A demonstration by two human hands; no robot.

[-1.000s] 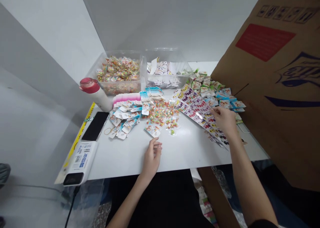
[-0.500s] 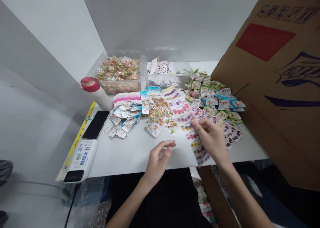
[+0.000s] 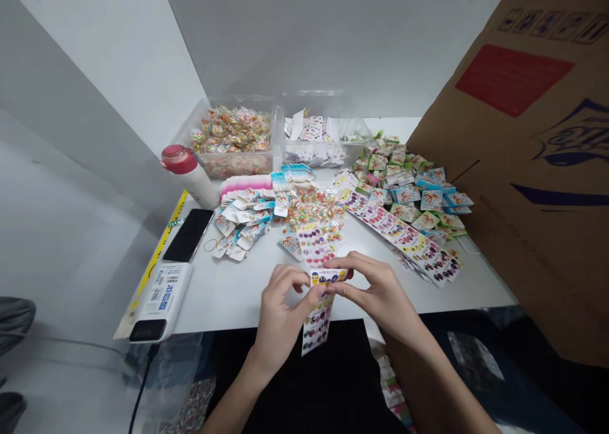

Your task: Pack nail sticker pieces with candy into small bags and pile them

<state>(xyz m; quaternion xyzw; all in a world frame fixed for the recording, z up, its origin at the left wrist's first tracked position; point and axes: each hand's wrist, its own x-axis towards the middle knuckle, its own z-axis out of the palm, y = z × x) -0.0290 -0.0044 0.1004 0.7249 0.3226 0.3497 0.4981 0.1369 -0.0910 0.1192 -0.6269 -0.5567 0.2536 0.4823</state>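
Observation:
Between my two hands is a long strip of nail stickers [image 3: 318,320], printed with rows of colourful ovals, over the table's front edge. My left hand [image 3: 284,301] pinches its left side with thumb and fingers. From the right, my right hand [image 3: 373,289] grips the same strip, where a section with yellow and blue figures faces up. One end of the strip hangs below my fingers; the other reaches toward a heap of small clear packets of coloured beads [image 3: 314,207]. More sticker strips [image 3: 404,234] lie stacked to the right of my hands.
Folded cards [image 3: 245,221] lie left of the packets, near a phone [image 3: 189,234], a white device [image 3: 162,301] and a red-capped bottle [image 3: 197,180]. Clear bins [image 3: 238,161] stand behind. A pile of small folded packs [image 3: 404,180] adjoins a large cardboard box [image 3: 533,231] at right.
My right hand has brought the sticker strip left and down to the middle. My left hand, earlier holding nothing, now pinches it too.

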